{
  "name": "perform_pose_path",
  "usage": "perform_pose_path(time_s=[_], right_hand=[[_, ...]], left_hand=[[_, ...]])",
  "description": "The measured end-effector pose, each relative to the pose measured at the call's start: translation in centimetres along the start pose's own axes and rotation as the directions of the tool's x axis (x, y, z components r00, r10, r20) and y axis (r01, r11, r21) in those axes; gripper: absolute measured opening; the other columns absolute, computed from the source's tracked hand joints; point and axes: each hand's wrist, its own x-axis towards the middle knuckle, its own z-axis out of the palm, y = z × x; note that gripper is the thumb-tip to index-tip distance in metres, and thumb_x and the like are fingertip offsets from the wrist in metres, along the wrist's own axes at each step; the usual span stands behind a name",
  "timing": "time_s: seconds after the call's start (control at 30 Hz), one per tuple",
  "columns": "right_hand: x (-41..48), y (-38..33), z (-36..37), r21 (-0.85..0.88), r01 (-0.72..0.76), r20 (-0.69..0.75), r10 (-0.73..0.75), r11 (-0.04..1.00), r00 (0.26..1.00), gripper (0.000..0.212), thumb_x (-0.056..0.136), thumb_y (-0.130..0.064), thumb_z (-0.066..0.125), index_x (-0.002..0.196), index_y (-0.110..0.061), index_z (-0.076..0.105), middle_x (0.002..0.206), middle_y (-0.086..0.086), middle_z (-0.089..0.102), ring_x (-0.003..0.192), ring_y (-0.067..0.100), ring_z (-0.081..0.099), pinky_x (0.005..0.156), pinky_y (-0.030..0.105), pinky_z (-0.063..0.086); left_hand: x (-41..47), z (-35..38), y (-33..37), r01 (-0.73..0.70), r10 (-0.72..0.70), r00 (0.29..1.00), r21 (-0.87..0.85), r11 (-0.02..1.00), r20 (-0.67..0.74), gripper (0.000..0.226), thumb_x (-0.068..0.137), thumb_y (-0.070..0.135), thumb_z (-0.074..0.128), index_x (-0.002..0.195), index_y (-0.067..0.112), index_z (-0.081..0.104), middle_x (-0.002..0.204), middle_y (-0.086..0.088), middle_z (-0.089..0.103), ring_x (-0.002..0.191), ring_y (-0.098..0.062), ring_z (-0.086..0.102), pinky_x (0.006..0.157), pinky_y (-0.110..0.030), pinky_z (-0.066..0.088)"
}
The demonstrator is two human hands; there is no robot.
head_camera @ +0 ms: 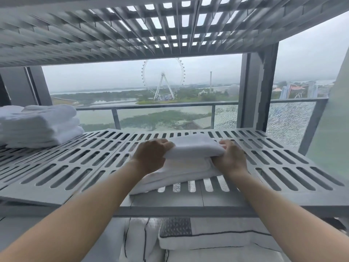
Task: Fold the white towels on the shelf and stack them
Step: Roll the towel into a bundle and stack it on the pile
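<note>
The white towel [190, 167] lay half folded on the slatted shelf [85, 163], near its front edge. My left grip [151, 157] and right grip [231, 157], arms outstretched, each clamped one end of its lifted top fold. The folded stack [39, 125] sat far left, well apart.

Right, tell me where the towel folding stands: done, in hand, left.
Done: a stack of folded white towels sits at the left end of the shelf. In hand: the left hand and right hand grip the ends of a partly folded towel mid-shelf, its top layer doubled over the lower one. Left: finish this fold and move it onto the stack; no other loose towel shows on the shelf.
</note>
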Motion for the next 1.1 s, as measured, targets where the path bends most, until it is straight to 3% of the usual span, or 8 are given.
perform_pose_path(time_s=[0.13, 0.23, 0.33, 0.5, 0.6, 0.77, 0.97, 1.1], right_hand=[[0.6, 0.0, -0.1, 0.105, -0.188, 0.051, 0.184, 0.977, 0.982, 0.048, 0.075, -0.025, 0.067, 0.119, -0.011, 0.054, 0.113, 0.012, 0.063, 0.104, 0.031, 0.057, 0.081, 0.033, 0.045], [0.8, -0.5, -0.7, 0.005, -0.056, 0.049, 0.056, 0.998, 0.997, 0.044, 0.076, -0.012, 0.062, 0.119, -0.013, 0.056, 0.107, 0.012, 0.066, 0.1, 0.03, 0.058, 0.072, 0.027, 0.04], [0.7, -0.7, -1.2, -0.054, 0.013, 0.065, -0.009, 0.998, 0.998, 0.038, 0.076, -0.012, 0.06, 0.113, -0.016, 0.061, 0.101, 0.011, 0.068, 0.095, 0.031, 0.06, 0.068, 0.027, 0.039], [0.6, -0.4, -0.9, 0.146, -0.107, 0.191, 0.078, 0.983, 0.978, 0.049, 0.06, -0.041, 0.068, 0.097, -0.01, 0.06, 0.08, 0.005, 0.062, 0.077, 0.024, 0.057, 0.06, 0.03, 0.042], [0.9, 0.1, -1.4, 0.09, -0.03, 0.242, 0.008, 0.995, 0.97, 0.065, 0.064, -0.029, 0.08, 0.118, -0.007, 0.052, 0.104, 0.011, 0.063, 0.097, 0.028, 0.059, 0.077, 0.033, 0.048], [1.6, 1.0, -2.6, -0.017, 0.211, 0.221, -0.202, 0.977, 0.954, 0.055, 0.073, -0.005, 0.06, 0.127, -0.008, 0.048, 0.113, 0.015, 0.061, 0.103, 0.032, 0.058, 0.08, 0.033, 0.047], [1.3, 2.3, -2.8, 0.137, 0.109, 0.344, -0.15, 0.985, 0.927, 0.058, 0.063, -0.046, 0.059, 0.11, -0.012, 0.059, 0.097, 0.011, 0.067, 0.089, 0.03, 0.061, 0.065, 0.029, 0.042], [1.3, 2.3, -2.8, 0.181, 0.07, 0.369, -0.134, 0.981, 0.92, 0.06, 0.064, -0.035, 0.07, 0.117, -0.013, 0.054, 0.103, 0.014, 0.064, 0.097, 0.032, 0.059, 0.076, 0.032, 0.045]], left_hand=[[0.7, -1.0, 0.3, 0.006, -0.009, 0.99, -0.022, 1.0, -0.139, 0.05, 0.073, -0.004, 0.053, 0.117, 0.017, 0.062, 0.11, -0.005, 0.066, 0.101, -0.031, 0.059, 0.083, -0.045, 0.052], [1.2, -2.1, 0.1, -0.048, 0.06, 0.972, 0.061, 0.997, -0.226, 0.042, 0.07, -0.008, 0.06, 0.105, 0.014, 0.068, 0.097, -0.008, 0.07, 0.086, -0.034, 0.063, 0.065, -0.048, 0.057], [-0.2, -2.5, 0.6, -0.05, 0.067, 0.974, 0.087, 0.995, -0.217, 0.04, 0.073, -0.003, 0.061, 0.107, 0.017, 0.067, 0.098, -0.005, 0.07, 0.089, -0.031, 0.063, 0.067, -0.048, 0.057], [-3.4, -2.4, 2.9, 0.179, -0.174, 0.968, 0.008, 0.984, -0.179, 0.048, 0.075, 0.001, 0.054, 0.117, 0.024, 0.062, 0.111, 0.003, 0.065, 0.108, -0.023, 0.054, 0.085, -0.039, 0.05], [-4.2, -3.0, 3.8, 0.255, -0.245, 0.951, 0.032, 0.966, -0.19, 0.047, 0.074, -0.003, 0.053, 0.114, 0.02, 0.064, 0.11, -0.001, 0.065, 0.108, -0.027, 0.055, 0.085, -0.043, 0.051], [-5.5, -4.0, 6.3, 0.337, -0.325, 0.939, 0.106, 0.936, -0.115, 0.046, 0.078, -0.005, 0.05, 0.116, 0.017, 0.062, 0.113, -0.005, 0.062, 0.111, -0.029, 0.052, 0.083, -0.042, 0.05], [-6.1, -2.9, 10.8, 0.542, -0.538, 0.838, 0.03, 0.84, -0.086, 0.036, 0.081, 0.024, 0.057, 0.116, 0.023, 0.059, 0.116, 0.0, 0.062, 0.109, -0.024, 0.055, 0.081, -0.035, 0.049], [-6.3, -2.0, 12.4, 0.547, -0.544, 0.836, 0.054, 0.835, -0.07, 0.042, 0.086, 0.032, 0.054, 0.126, 0.024, 0.051, 0.124, 0.002, 0.057, 0.116, -0.023, 0.05, 0.085, -0.036, 0.049]])
